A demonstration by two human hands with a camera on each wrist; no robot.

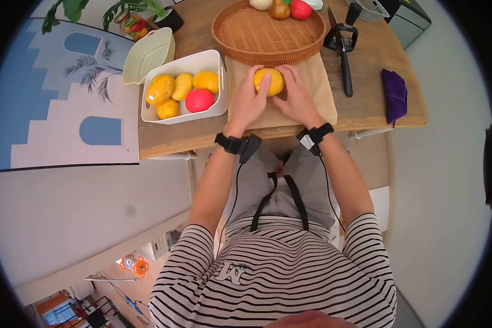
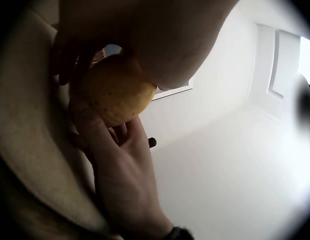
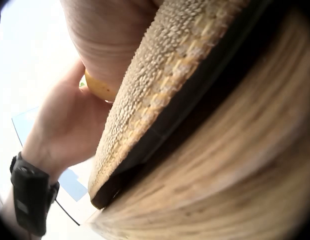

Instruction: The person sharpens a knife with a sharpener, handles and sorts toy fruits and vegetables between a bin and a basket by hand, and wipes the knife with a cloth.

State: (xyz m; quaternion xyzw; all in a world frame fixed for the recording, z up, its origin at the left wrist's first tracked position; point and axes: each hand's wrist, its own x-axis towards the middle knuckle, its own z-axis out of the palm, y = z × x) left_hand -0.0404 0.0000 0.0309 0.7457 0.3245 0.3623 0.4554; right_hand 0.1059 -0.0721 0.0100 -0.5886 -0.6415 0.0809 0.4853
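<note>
A round yellow fruit (image 1: 269,82) is held between both hands above a beige towel (image 1: 315,98) at the table's front. My left hand (image 1: 248,104) grips its left side, the thumb lying across the front. On the other side my right hand (image 1: 299,99) curls its fingers round the fruit's top and right. In the left wrist view the yellow fruit (image 2: 117,90) sits between the left hand (image 2: 160,35) and the right hand (image 2: 122,180). The right wrist view shows only a sliver of the fruit (image 3: 99,88), with the left hand (image 3: 70,120) beyond; the towel's edge (image 3: 150,95) is close.
A white bin (image 1: 222,98) with several yellow fruits and a red one (image 1: 200,101) stands left. Behind are a round wicker tray (image 1: 268,38) and a pale green basket (image 1: 147,54). A black-handled knife (image 1: 346,74) and a purple pouch (image 1: 394,96) lie right.
</note>
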